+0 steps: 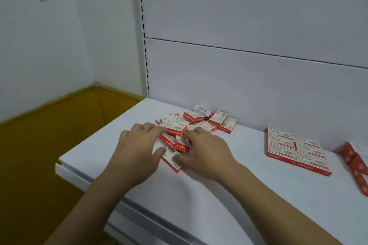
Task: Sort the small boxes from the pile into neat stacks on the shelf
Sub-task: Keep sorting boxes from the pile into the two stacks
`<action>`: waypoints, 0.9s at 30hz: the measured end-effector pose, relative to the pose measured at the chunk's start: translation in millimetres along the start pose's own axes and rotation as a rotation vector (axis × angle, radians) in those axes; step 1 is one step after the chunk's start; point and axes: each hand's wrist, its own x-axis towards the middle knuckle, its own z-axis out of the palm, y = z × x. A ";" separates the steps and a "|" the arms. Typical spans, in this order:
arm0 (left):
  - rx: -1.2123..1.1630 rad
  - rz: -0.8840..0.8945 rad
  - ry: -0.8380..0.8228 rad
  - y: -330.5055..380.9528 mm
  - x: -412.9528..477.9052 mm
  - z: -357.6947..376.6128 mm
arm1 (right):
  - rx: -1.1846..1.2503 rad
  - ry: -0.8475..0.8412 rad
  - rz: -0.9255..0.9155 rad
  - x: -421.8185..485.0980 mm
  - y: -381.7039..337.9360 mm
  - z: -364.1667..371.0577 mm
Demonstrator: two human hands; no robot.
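A loose pile of small red-and-white boxes (196, 123) lies on the white shelf (229, 185) near its back panel. My left hand (137, 145) reaches into the pile's near side, fingers stretched over the boxes and thumb beside one. My right hand (205, 149) lies close beside it, fingertips on a red box (182, 147) and thumb against a flat white-topped box (173, 162). Whether either hand actually grips a box is hidden by the fingers. To the right, a neat block of boxes (296, 150) lies in two rows.
More red boxes (356, 163) lie at the shelf's right edge, cut off by the frame. The shelf's front lip (83, 175) runs diagonally at lower left, with brown floor (39, 155) beyond it. A slotted upright (142, 32) stands at the back left.
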 end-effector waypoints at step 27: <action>-0.105 0.349 0.033 59.8 43.7 18.8 | 0.468 0.343 0.234 -30.5 75.8 -37.2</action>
